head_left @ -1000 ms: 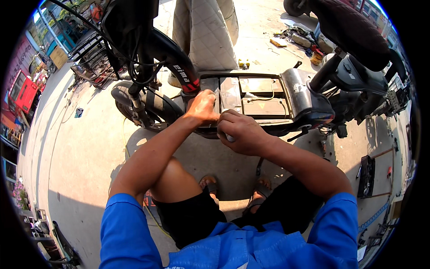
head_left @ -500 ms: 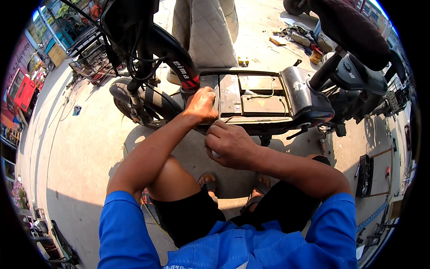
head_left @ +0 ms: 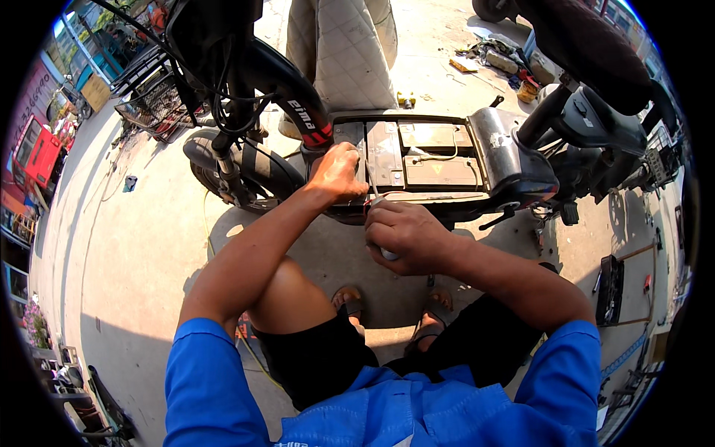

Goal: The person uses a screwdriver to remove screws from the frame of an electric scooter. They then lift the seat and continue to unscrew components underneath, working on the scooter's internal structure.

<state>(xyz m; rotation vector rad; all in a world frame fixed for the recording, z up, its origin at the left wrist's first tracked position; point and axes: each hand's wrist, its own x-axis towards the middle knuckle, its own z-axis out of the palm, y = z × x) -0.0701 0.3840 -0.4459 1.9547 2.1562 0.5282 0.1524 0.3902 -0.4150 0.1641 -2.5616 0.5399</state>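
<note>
An electric scooter stands across in front of me with its footboard bay uncovered, showing several grey batteries packed side by side. My left hand is closed over the front end of the bay, by the leftmost battery; whatever its fingers pinch is hidden. My right hand is wrapped round the handle of a screwdriver. The thin shaft slants up and left across the bay's near edge, toward the gap beside my left hand. Its tip cannot be made out. Short wires run over the batteries.
The scooter's front column rises at the left, and its seat overhangs the right. A quilted cover hangs beyond the bay. Rubble lies at the far right, an open black tool case at the near right.
My right hand has shifted right with the screwdriver, and more of the shaft shows at the bay's near edge. My left hand stays at the front end of the bay.
</note>
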